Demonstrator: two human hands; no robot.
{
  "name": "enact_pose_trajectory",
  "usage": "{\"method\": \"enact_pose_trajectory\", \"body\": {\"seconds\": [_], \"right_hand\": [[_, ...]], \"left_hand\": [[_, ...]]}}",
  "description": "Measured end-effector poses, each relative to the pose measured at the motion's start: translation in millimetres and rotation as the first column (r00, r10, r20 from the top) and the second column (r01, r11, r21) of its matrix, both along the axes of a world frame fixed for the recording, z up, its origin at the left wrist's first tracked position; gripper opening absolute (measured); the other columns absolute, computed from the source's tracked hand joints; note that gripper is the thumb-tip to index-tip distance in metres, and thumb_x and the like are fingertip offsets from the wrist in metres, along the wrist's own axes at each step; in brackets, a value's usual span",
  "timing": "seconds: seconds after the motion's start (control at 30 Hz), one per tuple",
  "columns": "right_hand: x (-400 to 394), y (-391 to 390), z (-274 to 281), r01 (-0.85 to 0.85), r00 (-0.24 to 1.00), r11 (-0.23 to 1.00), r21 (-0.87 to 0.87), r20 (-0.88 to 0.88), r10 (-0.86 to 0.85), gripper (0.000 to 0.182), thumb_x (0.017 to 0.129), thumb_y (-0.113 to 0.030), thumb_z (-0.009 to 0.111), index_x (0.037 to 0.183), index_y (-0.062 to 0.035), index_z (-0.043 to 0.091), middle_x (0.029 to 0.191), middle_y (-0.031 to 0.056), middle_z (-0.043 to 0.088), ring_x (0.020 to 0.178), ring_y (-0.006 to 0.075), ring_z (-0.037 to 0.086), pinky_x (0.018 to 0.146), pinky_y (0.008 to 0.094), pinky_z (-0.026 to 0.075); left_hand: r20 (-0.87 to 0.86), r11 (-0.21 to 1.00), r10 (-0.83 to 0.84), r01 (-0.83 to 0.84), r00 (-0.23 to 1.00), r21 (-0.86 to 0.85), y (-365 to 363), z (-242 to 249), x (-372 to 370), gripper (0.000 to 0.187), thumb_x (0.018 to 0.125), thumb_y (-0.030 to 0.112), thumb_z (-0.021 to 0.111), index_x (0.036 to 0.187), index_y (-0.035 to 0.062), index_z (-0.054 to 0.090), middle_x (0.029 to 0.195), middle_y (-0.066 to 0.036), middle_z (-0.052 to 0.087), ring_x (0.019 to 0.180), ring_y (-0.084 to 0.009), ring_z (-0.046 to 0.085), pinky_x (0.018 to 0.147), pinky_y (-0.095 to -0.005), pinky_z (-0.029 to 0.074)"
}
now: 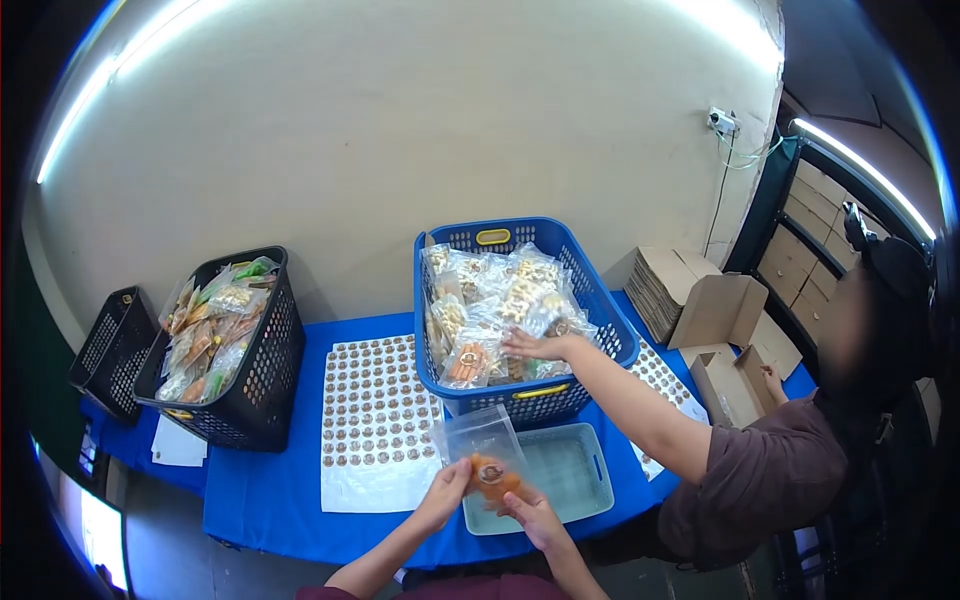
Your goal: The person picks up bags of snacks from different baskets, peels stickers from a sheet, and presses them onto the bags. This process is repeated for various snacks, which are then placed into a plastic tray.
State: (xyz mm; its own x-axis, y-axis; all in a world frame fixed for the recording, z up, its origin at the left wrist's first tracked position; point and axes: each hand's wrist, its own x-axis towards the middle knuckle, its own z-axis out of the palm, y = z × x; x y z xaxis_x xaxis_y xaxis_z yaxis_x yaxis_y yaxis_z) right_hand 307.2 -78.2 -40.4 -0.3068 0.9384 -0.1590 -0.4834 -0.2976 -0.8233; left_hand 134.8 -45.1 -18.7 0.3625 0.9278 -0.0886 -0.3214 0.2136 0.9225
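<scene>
Wall: plain beige wall [400, 120], bare across most of the view.
Light: two tube lights [110, 70] glow along the top; another strip light [865, 170] runs at the right.
Socket: wall socket [722, 121] with hanging wires near the right corner.
Furniture: table under a blue cloth [270, 490]; dark shelving [800, 260] stacked with cardboard boxes at right.
Floor: grey floor [165, 545] shows below the table's left end.

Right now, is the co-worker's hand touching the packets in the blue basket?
Touching. The head view shows the co-worker's hand lying flat on the packets heaped in the blue basket, with no gap.
</scene>
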Motion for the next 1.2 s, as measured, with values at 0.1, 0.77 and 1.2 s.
{"method": "enact_pose_trajectory", "body": {"seconds": [0.1, 0.77, 1.2], "right_hand": [[3, -4, 6, -0.138, 0.981, 0.982, 0.129, 0.155, 0.117, 0.025, 0.086, -0.018, 0.054, 0.104, -0.0001, 0.056, 0.091, 0.0059, 0.061, 0.078, 0.0146, 0.058, 0.071, 0.0268, 0.046], [42, -20, 5, -0.072, 0.945, 0.988, 0.133, 0.326, 0.025, 0.024, 0.088, -0.019, 0.051, 0.081, 0.0022, 0.060, 0.072, 0.0045, 0.058, 0.066, 0.0096, 0.052, 0.063, 0.0224, 0.042], [66, -54, -22, 0.219, 0.915, 0.971, 0.090, 0.326, -0.237, 0.023, 0.088, -0.020, 0.051, 0.086, 0.0018, 0.059, 0.072, 0.0035, 0.057, 0.065, 0.0080, 0.051, 0.063, 0.0203, 0.042]], "left_hand": [[-0.077, 0.994, 0.082, -0.076, 0.994, 0.073, 12, 13, -9, 0.050, 0.093, 0.039, 0.033, 0.102, -0.0045, 0.056, 0.097, -0.009, 0.060, 0.092, -0.0142, 0.056, 0.084, -0.0256, 0.043], [-0.245, 0.989, -0.141, 0.150, 0.959, 0.017, 2, -6, 21, 0.025, 0.086, 0.018, 0.056, 0.103, -0.0004, 0.055, 0.086, -0.002, 0.061, 0.075, -0.0055, 0.055, 0.065, -0.0194, 0.045], [-0.158, 0.899, -0.437, 0.430, 0.886, -0.077, -15, -17, 53, 0.035, 0.085, 0.016, 0.056, 0.113, -0.0020, 0.045, 0.091, -0.012, 0.061, 0.086, -0.0174, 0.061, 0.070, -0.0278, 0.051]]}}
